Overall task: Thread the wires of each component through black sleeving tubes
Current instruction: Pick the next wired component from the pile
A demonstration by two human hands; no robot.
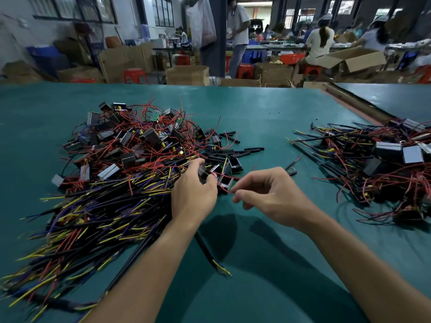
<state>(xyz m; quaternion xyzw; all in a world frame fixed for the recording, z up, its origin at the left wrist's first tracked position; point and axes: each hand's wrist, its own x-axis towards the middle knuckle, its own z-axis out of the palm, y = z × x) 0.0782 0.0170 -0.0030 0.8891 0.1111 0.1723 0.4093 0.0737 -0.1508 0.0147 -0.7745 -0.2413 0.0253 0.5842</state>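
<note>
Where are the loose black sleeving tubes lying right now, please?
The sleeving tubes lie mid-table in the head view, at the right edge of the big component pile, just beyond the left hand.

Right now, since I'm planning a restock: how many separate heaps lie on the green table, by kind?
Component heaps with red wires: 2, one on the left and one on the right
Heap of long multicoloured cables: 1
Scatter of black sleeving tubes: 1
Total: 4
Single pieces are too many to count.

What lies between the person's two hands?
A thin red wire runs from the black component gripped by the left hand to the right hand pinching it, head view.
</note>
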